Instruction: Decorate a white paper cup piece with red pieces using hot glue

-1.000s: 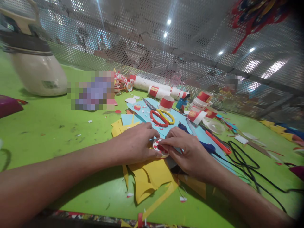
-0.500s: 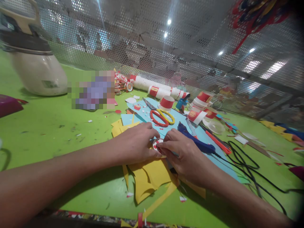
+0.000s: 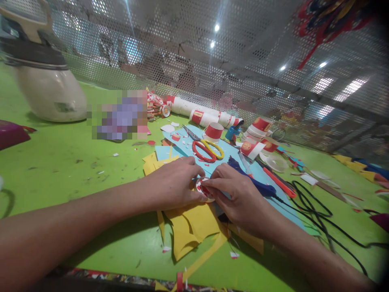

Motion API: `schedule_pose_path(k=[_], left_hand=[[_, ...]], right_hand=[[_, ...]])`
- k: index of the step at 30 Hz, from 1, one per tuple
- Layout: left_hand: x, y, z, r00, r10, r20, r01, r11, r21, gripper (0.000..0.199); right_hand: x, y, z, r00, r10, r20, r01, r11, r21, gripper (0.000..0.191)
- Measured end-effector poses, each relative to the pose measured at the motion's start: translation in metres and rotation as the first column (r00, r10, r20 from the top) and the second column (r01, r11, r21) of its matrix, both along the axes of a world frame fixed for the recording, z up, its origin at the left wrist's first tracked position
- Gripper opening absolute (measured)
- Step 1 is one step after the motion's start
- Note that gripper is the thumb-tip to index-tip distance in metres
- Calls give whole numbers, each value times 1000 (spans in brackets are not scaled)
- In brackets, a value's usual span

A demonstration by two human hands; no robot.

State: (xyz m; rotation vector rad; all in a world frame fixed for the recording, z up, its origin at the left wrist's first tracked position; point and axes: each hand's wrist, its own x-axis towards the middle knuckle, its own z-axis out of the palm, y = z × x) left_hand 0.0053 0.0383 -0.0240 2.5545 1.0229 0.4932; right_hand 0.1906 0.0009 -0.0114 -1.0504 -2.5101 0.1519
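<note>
Head cam's got the left hand [image 3: 174, 182] and right hand [image 3: 238, 192] both pinching the red-and-white disc [image 3: 199, 186], so uneven finger pressure could bend or skid it imo.

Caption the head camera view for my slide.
Left hand and right hand on a red-and-white disc, scissors lying beyond.

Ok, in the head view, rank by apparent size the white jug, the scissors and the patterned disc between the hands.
1. White jug
2. Scissors
3. Patterned disc, partly hidden by the right hand
</note>
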Motion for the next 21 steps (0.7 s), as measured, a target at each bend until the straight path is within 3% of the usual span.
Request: schedule_pose_path(k=[5,10,15,21], left_hand=[[1,0,0,1000,10,-5,-11,1000,-14,32],[0,-1,0,1000,9,6,-9,1000,-6,34],[0,-1,1,1000,15,9,-15,1000,-14,35],[1,0,0,1000,14,5,-13,1000,-19,35]], right_hand=[[-3,-1,-1,998,-21,67,22,1000,-9,24],[1,-2,2,1000,-22,-15,21,995,-94,22],[6,2,4,989,-71,-127,65,997,-53,20],[8,3,1,990,-62,-129,59,998,-25,21]])
